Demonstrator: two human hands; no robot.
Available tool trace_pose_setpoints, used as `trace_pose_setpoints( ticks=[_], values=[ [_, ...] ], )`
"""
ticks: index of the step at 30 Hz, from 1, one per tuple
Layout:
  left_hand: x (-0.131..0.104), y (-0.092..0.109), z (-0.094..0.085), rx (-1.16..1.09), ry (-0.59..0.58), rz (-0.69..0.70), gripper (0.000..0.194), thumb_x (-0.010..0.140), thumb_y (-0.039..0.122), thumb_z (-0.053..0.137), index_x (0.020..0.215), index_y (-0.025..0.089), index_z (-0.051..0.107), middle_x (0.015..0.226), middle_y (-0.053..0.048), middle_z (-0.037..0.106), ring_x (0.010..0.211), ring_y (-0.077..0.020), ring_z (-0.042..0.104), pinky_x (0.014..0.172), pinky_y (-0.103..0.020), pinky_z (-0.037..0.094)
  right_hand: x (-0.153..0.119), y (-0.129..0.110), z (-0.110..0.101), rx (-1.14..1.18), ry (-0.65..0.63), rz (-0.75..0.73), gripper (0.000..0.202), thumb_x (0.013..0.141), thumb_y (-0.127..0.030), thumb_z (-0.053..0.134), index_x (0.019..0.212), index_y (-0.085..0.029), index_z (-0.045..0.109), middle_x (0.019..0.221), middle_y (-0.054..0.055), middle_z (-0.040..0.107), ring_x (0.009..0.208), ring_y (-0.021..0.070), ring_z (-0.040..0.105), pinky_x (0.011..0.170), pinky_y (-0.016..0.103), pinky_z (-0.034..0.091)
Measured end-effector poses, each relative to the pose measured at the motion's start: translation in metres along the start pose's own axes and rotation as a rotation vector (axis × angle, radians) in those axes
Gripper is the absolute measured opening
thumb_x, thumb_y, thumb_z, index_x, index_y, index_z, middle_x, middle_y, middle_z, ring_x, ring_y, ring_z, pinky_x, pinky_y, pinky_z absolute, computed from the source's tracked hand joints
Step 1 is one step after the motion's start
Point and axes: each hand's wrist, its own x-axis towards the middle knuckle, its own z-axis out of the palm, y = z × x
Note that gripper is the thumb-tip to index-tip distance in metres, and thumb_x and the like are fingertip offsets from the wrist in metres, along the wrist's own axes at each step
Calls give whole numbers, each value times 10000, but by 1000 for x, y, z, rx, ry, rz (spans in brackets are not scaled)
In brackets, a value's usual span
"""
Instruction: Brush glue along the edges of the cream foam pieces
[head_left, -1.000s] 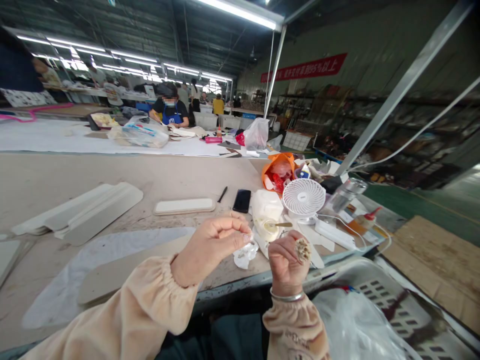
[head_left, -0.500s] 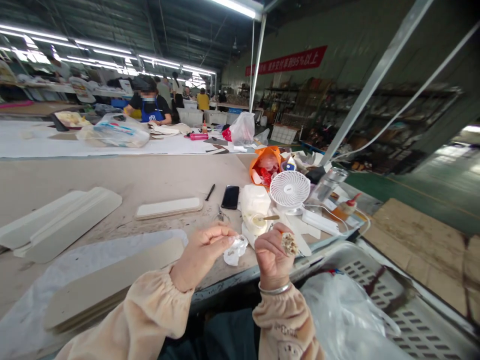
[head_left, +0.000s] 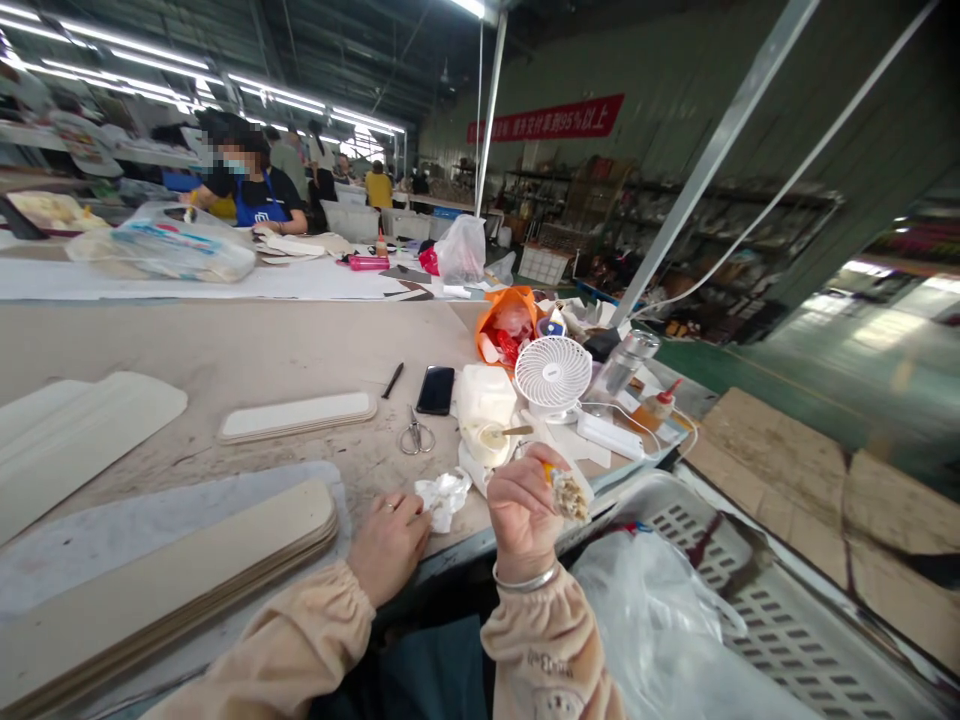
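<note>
My left hand (head_left: 391, 545) rests palm down by the table's front edge, fingers loosely bent and their tips partly hidden. Just past the fingertips lies a crumpled white tissue (head_left: 442, 497); I cannot tell whether they touch. My right hand (head_left: 523, 505) is raised and closed around a short thing with a yellow-orange edge and a lumpy, off-white and brown end (head_left: 571, 497); its kind is unclear. Behind that hand stands a cut-open white plastic jug (head_left: 487, 395) with cream-coloured stuff and a brown stick (head_left: 517, 431) in it. Scissors (head_left: 416, 434) lie left of the jug.
Stacked beige panels (head_left: 172, 560) lie at left, with a smaller stack (head_left: 300, 416) beyond. A phone (head_left: 436, 389), black pen (head_left: 392, 380), white fan (head_left: 553, 375) and orange bag (head_left: 491, 330) stand further back. A plastic crate (head_left: 795, 640) is at right. A co-worker (head_left: 255, 190) sits opposite.
My left hand has come down from above the tissue to the table, and the tissue now lies beside it. My right hand still holds its thing. The view has turned right.
</note>
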Motion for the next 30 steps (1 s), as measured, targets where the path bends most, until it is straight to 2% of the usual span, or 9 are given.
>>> trace_pose_setpoints(
  ticks=[7, 11, 17, 21, 25, 28, 30],
  values=[
    [3, -3, 13, 0, -65, 23, 196, 905, 155, 534, 760, 181, 664, 810, -64, 607, 820, -214, 546, 731, -368, 400, -1, -2, 0, -34, -13, 14, 155, 892, -113, 475, 785, -201, 544, 513, -106, 346, 444, 30, 452, 463, 90, 430],
    [3, -4, 17, -20, -70, 23, 230, 911, 161, 531, 726, 175, 667, 806, -64, 616, 803, -207, 552, 718, -360, 427, -2, -6, -4, -85, 42, -5, 125, 860, -162, 538, 744, -208, 526, 521, -101, 318, 475, 53, 484, 484, 129, 470],
    [-6, -9, 6, -185, 15, -74, 256, 930, 171, 493, 834, 179, 731, 888, -84, 668, 851, -203, 608, 774, -369, 503, 0, -13, -2, -125, 158, -69, 111, 790, -144, 600, 734, -209, 530, 467, -120, 362, 440, 62, 507, 462, 146, 468],
    [-10, -16, 1, -310, 62, -224, 266, 943, 190, 468, 932, 158, 732, 967, -97, 678, 915, -200, 629, 835, -344, 525, 2, -13, -1, -147, 170, -89, 111, 772, -147, 612, 738, -201, 522, 460, -130, 406, 403, 43, 492, 451, 134, 454],
    [1, -15, 1, -251, -55, -273, 268, 915, 291, 534, 1076, 157, 701, 1113, -121, 655, 1024, -257, 605, 927, -407, 496, 3, -11, -1, -197, 201, -97, 103, 763, -142, 601, 755, -212, 526, 476, -122, 426, 415, 44, 498, 455, 134, 455],
    [15, -10, 3, -174, -167, -268, 397, 857, 373, 618, 1199, 173, 641, 1296, -137, 587, 1137, -320, 549, 968, -463, 459, 2, -10, 1, -239, 254, -106, 131, 761, -143, 606, 746, -225, 504, 464, -121, 405, 422, 51, 500, 454, 138, 445],
    [23, -8, 6, -151, -232, -298, 412, 842, 382, 634, 1196, 173, 634, 1326, -145, 569, 1159, -337, 537, 962, -475, 453, 1, -9, 2, -265, 289, -109, 146, 761, -157, 617, 753, -230, 491, 448, -129, 382, 418, 51, 495, 459, 139, 437]
  ],
)
